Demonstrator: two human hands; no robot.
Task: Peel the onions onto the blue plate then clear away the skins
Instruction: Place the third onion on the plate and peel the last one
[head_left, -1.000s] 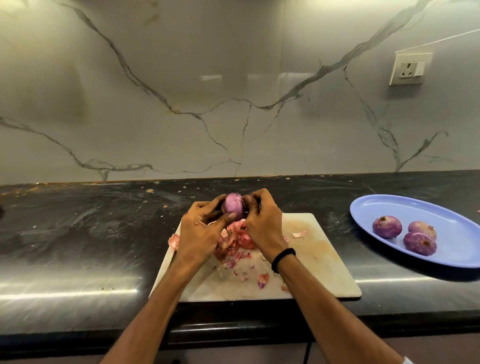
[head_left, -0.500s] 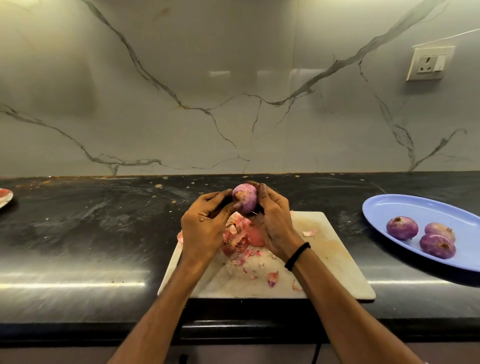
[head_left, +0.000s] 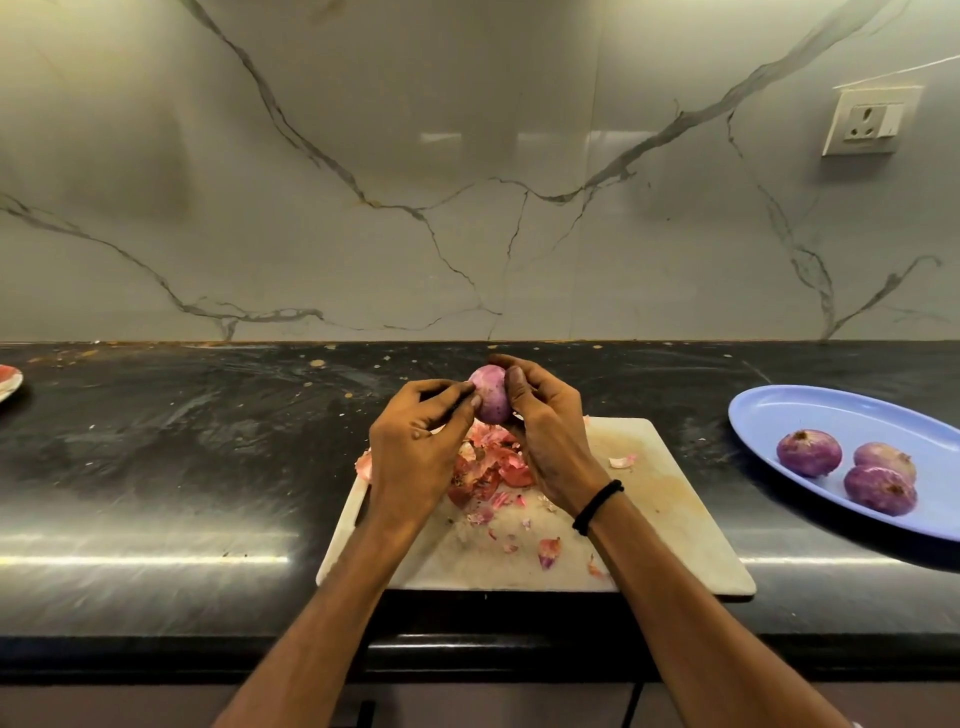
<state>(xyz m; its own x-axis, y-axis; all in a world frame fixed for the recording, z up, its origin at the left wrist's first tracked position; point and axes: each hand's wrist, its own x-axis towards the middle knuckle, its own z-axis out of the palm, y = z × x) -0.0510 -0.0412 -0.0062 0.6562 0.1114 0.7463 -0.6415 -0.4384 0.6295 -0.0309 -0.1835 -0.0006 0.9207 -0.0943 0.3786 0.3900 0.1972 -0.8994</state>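
Looking down from your head, you hold the onion upright above the far edge of the cutting board, right hand cupping it, left fingers pinched at its left side, blue plate well right of the board, nearer your right hand.

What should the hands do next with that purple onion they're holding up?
Probably carry it over to the blue plate and set it beside the three peeled onions there. The onion held between the left hand and right hand already looks smooth and purple, and its skins lie heaped on the cutting board. Its far side is hidden, so a last check may come first.
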